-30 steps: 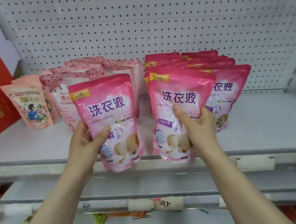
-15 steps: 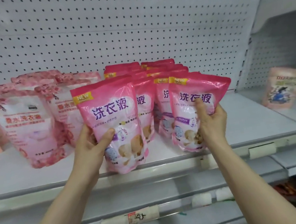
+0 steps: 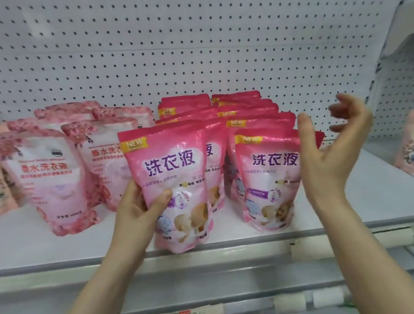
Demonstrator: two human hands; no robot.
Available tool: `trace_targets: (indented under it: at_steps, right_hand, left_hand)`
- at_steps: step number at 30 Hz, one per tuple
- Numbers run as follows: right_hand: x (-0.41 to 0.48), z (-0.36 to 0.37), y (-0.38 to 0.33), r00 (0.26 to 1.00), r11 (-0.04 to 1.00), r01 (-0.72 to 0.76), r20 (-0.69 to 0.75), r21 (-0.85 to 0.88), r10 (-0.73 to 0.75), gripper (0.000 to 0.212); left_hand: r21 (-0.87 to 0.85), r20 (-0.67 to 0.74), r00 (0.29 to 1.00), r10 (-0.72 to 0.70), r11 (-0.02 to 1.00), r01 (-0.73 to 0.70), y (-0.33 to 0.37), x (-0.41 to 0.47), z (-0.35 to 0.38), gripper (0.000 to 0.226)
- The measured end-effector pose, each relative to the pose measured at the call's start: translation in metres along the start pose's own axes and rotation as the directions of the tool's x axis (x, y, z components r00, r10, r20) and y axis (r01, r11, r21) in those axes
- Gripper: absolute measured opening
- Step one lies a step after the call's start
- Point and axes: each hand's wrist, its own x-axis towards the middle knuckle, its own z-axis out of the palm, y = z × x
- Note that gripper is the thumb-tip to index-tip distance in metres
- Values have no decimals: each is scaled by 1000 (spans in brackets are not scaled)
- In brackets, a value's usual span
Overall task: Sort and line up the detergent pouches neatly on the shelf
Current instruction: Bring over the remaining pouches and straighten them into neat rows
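Left hand (image 3: 139, 213) grips a pink pouch (image 3: 174, 178) by its left edge, thumb across the front. The pouch is upright at the front lip of the shelf (image 3: 52, 249), ahead of the left pink row (image 3: 183, 105). Right hand (image 3: 327, 154) holds nothing, fingers spread and loosely curved, just beside the front pouch (image 3: 269, 182) of the right row, which stands on the shelf. Its thumb overlaps that pouch's top right corner; contact unclear. Floral pouches (image 3: 50, 181) stand left of the pink rows.

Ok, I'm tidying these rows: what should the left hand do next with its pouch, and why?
Probably push the held pouch back and stand it level with the right front pouch: the left hand grips it over the shelf edge.
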Motion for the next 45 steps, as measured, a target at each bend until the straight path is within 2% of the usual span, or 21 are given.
trace_targets:
  at_steps: [2,3,4,6,7,9,12,14,19,22,25,27,29,30,33,34,36,38,40,43,45]
  right_hand:
    - [20,9,-32,958,967,252,147,-21,-247,38]
    - [26,16,-48,900,945,327,300,10,-315,37]
    - [29,26,-62,810,928,372,479,30,-339,39]
    - [29,45,-82,571,905,425,772,13,-280,42]
    - [29,53,-86,480,903,430,848,-2,-226,37]
    - [28,64,-86,416,916,399,899,-46,-136,23]
    - [27,68,-77,413,926,369,907,-86,-80,20]
    - [26,68,-75,420,932,356,903,-72,-91,20]
    - [24,75,-82,440,945,326,890,-36,-118,17]
    - [22,80,-85,466,962,272,878,-25,-109,16]
    - [25,84,-82,433,973,228,898,-29,-74,18]
    - [35,88,-79,464,986,162,884,-28,-52,23]
    - [48,97,-77,493,980,191,869,-58,-45,14]
    - [52,103,-78,460,967,243,887,-73,-49,15]
    - [54,126,-82,239,930,357,971,-92,5,22]
    - [53,133,-83,199,918,383,980,-100,24,21]
    - [51,147,-84,214,908,398,976,-133,49,18]
    - [49,156,-83,292,905,386,954,-181,67,17]
    - [47,160,-82,329,920,340,941,-196,79,17]
    - [51,161,-77,266,953,245,958,-179,111,18]
    - [61,162,-77,277,965,186,952,-184,128,22]
  left_hand:
    - [1,30,1000,8,1000,-8,0,4,5,42]
    - [9,47,999,16,1000,-16,0,7,8,42]
    - [19,63,998,25,999,-26,0,10,11,42]
    - [32,100,994,35,999,-39,-1,16,18,43]
    - [39,117,993,34,998,-39,-3,19,21,44]
    - [97,133,991,14,995,-27,-7,21,25,45]
    - [225,118,993,-20,974,-7,-15,16,21,50]
    - [263,126,991,-42,965,7,-20,10,13,65]
    - [431,234,969,-81,902,-29,-31,1,13,78]
    - [485,224,973,-55,873,-62,-32,7,15,78]
    - [515,205,978,-46,855,-67,-31,14,13,80]
    - [507,210,975,-72,861,-46,-31,14,10,81]
    - [484,230,967,-110,875,-15,-32,12,8,83]
    - [485,237,963,-126,875,-5,-33,9,8,85]
    - [554,253,956,-148,832,-18,-37,1,8,83]
    - [572,249,957,-150,820,-21,-39,-2,8,82]
    - [586,238,961,-143,810,-24,-41,-1,8,82]
    - [590,234,961,-145,807,-21,-43,3,7,84]
    - [596,226,961,-159,803,-7,-44,8,4,81]
    - [602,231,957,-174,799,0,-46,12,-1,79]
    - [577,269,942,-201,817,10,-45,13,-3,85]
